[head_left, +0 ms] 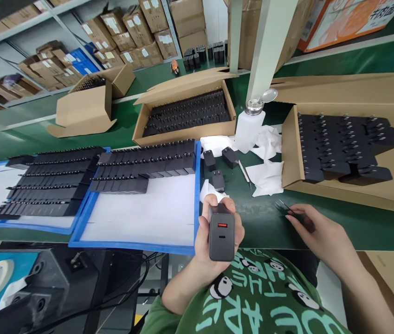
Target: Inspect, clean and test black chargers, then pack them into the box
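Note:
My left hand (203,241) is closed around a black charger (222,246), whose port face, with a red-orange USB slot and a smaller slot below, points up at me. In my right hand (317,227), thumb and fingers pinch thin metal tweezers (283,205), tips toward the left over the green table. Beyond the left hand lie several loose chargers, among them one charger (218,180) near white cloth. A slim white pen-like tool (244,172) rests beside a crumpled white cloth (265,177).
At left, a blue-rimmed tray (141,222) holds rows of chargers. An open cardboard box (292,153) of chargers stands at right, and another box (186,132) at the back. A white pump bottle (248,130) with raised lid stands near a white post (268,41).

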`<move>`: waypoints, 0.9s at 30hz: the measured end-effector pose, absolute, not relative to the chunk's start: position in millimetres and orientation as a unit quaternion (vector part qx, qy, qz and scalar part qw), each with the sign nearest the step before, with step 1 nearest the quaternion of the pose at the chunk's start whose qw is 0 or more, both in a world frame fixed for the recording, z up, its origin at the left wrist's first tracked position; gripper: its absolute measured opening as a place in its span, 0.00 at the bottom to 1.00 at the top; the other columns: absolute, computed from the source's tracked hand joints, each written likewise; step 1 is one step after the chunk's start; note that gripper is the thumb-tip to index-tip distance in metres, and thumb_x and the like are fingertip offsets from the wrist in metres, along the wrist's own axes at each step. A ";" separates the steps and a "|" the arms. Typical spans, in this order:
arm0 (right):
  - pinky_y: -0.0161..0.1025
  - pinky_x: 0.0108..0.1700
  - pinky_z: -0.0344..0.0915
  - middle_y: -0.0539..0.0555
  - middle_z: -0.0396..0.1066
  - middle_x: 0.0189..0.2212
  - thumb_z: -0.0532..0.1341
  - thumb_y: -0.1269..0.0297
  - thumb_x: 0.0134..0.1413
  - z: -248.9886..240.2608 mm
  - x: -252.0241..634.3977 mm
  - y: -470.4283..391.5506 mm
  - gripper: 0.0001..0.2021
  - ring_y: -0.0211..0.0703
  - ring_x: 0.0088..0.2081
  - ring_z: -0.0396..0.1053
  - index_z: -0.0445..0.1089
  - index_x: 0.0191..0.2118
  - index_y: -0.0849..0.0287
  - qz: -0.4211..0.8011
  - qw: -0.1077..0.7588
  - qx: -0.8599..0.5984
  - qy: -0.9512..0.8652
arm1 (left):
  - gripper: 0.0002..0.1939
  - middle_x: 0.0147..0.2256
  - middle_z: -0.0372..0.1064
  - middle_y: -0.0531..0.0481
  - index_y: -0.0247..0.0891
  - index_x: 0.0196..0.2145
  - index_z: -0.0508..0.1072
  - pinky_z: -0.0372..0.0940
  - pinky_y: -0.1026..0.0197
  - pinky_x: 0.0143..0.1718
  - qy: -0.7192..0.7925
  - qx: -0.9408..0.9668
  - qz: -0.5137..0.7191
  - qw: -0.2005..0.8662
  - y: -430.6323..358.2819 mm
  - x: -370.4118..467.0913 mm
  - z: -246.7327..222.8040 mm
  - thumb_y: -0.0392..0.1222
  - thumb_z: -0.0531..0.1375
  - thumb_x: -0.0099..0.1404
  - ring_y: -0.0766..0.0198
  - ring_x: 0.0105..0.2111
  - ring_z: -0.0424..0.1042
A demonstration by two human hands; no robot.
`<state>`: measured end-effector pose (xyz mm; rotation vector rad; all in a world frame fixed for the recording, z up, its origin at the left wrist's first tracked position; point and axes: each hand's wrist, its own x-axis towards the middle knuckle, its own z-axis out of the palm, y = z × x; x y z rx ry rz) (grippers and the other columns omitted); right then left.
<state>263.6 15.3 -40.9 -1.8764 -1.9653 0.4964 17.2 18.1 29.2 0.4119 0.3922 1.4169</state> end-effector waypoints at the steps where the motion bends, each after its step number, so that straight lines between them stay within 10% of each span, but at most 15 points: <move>1: 0.38 0.26 0.65 0.53 0.77 0.33 0.54 0.45 0.63 -41.8 264.1 14.4 0.16 0.45 0.25 0.72 0.69 0.43 0.51 0.174 0.190 -0.665 -0.701 | 0.17 0.36 0.67 0.56 0.49 0.38 0.68 0.53 0.68 0.17 0.176 0.188 0.642 0.722 18.1 17.3 29.0 0.60 0.66 0.61 0.75 0.17 0.51; 16: 0.56 0.54 0.67 0.58 0.75 0.47 0.56 0.57 0.66 -52.5 276.0 18.7 0.13 0.55 0.49 0.70 0.73 0.49 0.55 0.095 0.254 -0.581 -0.768 | 0.24 0.38 0.67 0.53 0.47 0.40 0.72 0.63 0.72 0.23 0.216 0.170 0.691 0.669 13.0 -4.2 20.8 0.60 0.72 0.52 0.75 0.21 0.56; 27: 0.41 0.39 0.72 0.58 0.76 0.38 0.53 0.69 0.65 7.1 195.8 88.1 0.11 0.44 0.34 0.74 0.73 0.44 0.61 0.171 0.243 -0.526 -0.797 | 0.19 0.28 0.66 0.51 0.40 0.35 0.74 0.65 0.68 0.24 0.296 0.123 0.664 0.676 8.6 -29.6 13.8 0.55 0.72 0.54 0.70 0.23 0.64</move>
